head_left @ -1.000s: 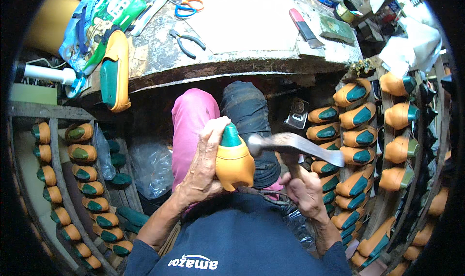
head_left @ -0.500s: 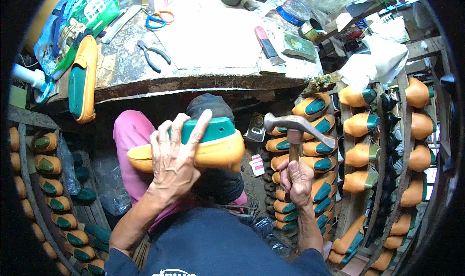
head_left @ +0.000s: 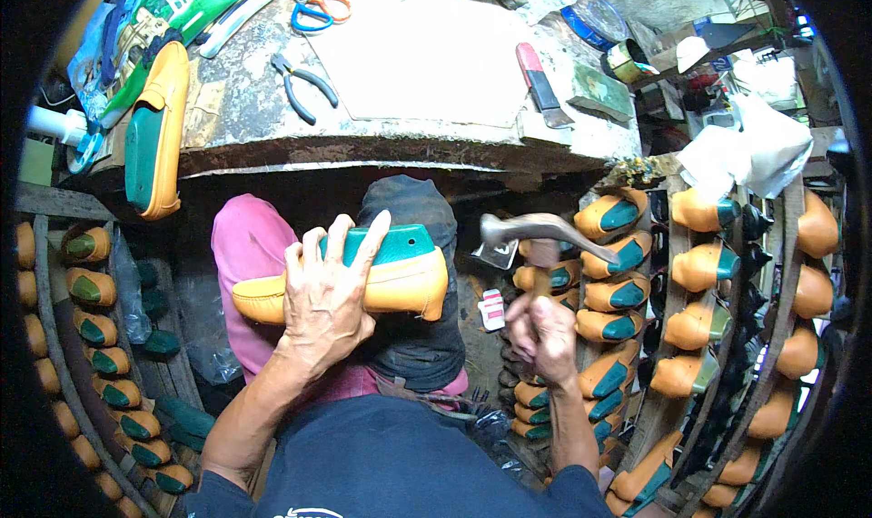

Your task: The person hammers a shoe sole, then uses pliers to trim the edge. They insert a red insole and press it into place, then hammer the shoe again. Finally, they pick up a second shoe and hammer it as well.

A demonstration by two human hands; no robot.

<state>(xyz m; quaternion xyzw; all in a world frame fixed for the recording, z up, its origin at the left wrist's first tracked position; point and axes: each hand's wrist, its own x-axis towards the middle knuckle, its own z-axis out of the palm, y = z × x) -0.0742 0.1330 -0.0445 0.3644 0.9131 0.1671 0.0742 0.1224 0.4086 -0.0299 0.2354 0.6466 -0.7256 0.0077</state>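
Above my lap, my left hand (head_left: 327, 295) is wrapped over a tan leather shoe (head_left: 405, 283) pulled round a green shoe last (head_left: 398, 244). The shoe lies on its side across my thighs, toe to the left and heel to the right. A small dark hole shows in the last near the heel. To the right, my right hand (head_left: 543, 334) grips the wooden handle of a hammer (head_left: 541, 231), its curved steel head raised level with the shoe and apart from it. The right fingers are a little blurred.
A worn workbench (head_left: 245, 127) stands ahead, bearing pliers (head_left: 302, 89), scissors (head_left: 313, 14), a red-handled knife (head_left: 542, 86) and a green block (head_left: 601, 94). Another tan shoe on a last (head_left: 159, 132) leans at its left edge. Wooden racks (head_left: 658, 373) of similar shoes line both sides.
The hammer and my right hand have shifted slightly left and down, closer to the shoe's heel. My left hand keeps its hold on the shoe. The view has shifted slightly.
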